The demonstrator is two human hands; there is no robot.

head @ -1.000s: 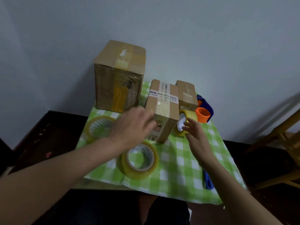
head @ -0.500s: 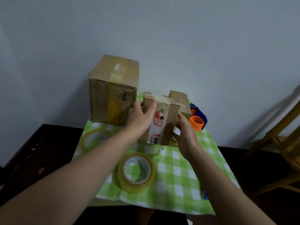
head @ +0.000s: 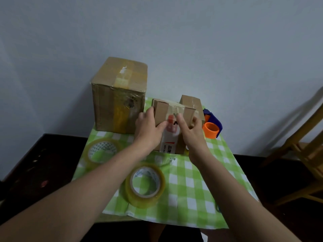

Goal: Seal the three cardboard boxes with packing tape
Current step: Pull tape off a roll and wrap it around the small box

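Three cardboard boxes stand at the back of the green checked cloth (head: 192,173). The large box (head: 118,95) is at the left and carries yellowish tape. The small box (head: 191,103) is behind at the right. Between them is the medium box (head: 161,110), its labelled and taped face turned toward me. My left hand (head: 148,130) grips its left side, thumb on the front face. My right hand (head: 190,131) holds its right side, with one finger up on the front tape strip. Two clear tape rolls lie flat, one near me (head: 145,185) and one at the left (head: 101,152).
A blue tape dispenser with an orange core (head: 212,127) sits at the right of the boxes. The wall rises directly behind them. A wooden chair (head: 305,149) stands at the far right, and dark floor surrounds the small table.
The medium box has been tipped so its label faces me. My right hand left the small yellow roll and came onto the box. My left hand shifted to the box's left side.
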